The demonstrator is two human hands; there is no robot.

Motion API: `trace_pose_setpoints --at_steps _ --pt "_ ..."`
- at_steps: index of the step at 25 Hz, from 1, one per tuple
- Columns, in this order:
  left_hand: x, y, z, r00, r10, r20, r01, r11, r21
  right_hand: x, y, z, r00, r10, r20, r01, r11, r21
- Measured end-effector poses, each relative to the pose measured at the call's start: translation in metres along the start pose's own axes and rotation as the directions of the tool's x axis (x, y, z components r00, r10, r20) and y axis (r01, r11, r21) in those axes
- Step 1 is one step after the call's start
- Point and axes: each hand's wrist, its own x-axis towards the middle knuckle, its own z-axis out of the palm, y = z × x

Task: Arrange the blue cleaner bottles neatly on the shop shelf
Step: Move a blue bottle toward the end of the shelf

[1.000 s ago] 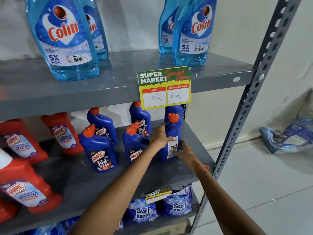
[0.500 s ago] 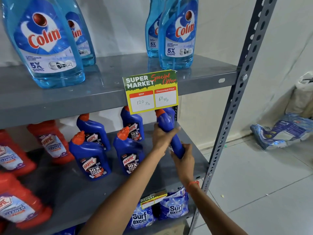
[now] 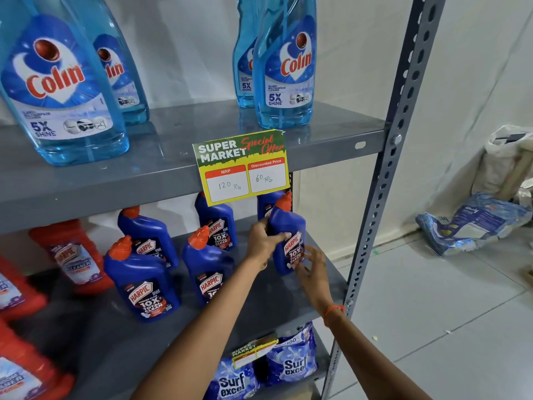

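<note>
Left hand [image 3: 264, 241] fingers grip blue bottle [image 3: 288, 235], hiding its side; right hand [image 3: 313, 268] fingers spread

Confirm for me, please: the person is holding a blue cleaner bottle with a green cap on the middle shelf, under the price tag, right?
Not quite: the cap is orange, not green. The head view shows the left hand gripping the blue cleaner bottle and the right hand open beside its label, on the middle shelf under the price tag.
</note>
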Motion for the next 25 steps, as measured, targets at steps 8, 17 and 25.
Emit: trace_pose_setpoints --at_steps 8,17,25 --pt "-0.001 -0.015 -0.005 0.996 0.020 0.086 -0.011 0.994 -0.112 0.005 0.009 0.000 0.998 -0.033 0.046 0.036 0.997 -0.069" --pt "-0.030 -0.033 0.003 0.986 -0.158 0.059 0.143 0.969 0.203 0.017 0.000 -0.014 0.997 -0.001 0.079 0.006 0.998 -0.062" --pt "-0.038 -0.050 0.011 0.982 -0.190 -0.007 0.189 0.971 0.146 0.033 -0.018 -0.027 0.955 0.137 0.264 -0.166 0.982 0.093"
